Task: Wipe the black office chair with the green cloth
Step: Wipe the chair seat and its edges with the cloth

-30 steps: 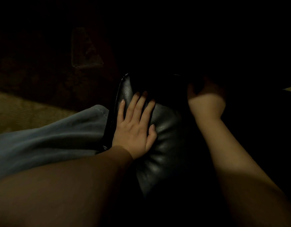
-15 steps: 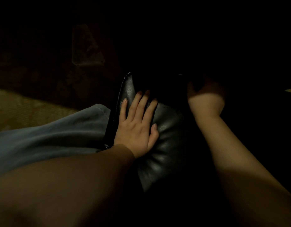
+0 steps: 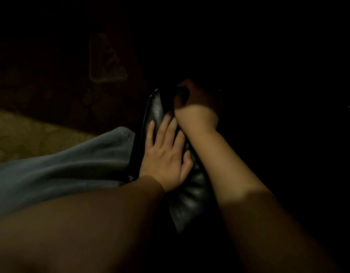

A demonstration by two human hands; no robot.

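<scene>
The black office chair's leather cushion (image 3: 189, 200) shows in the middle of the head view, its shiny edge running up to the left. My left hand (image 3: 166, 154) lies flat on the leather with its fingers straight and spread. My right hand (image 3: 197, 113) sits at the cushion's upper end, just beyond my left fingertips, knuckles up. Its fingers bend down into deep shadow, and I cannot make out what they hold. No green cloth is visible in the dark.
A grey-blue trouser leg (image 3: 71, 164) lies against the chair's left edge. Tan patterned floor (image 3: 22, 134) shows at the far left. A faint pale shape (image 3: 105, 60) lies on the dark floor beyond. The right half is black.
My right hand has slid left across the top of the cushion and now sits right by my left fingertips. My left hand has stayed flat in place.
</scene>
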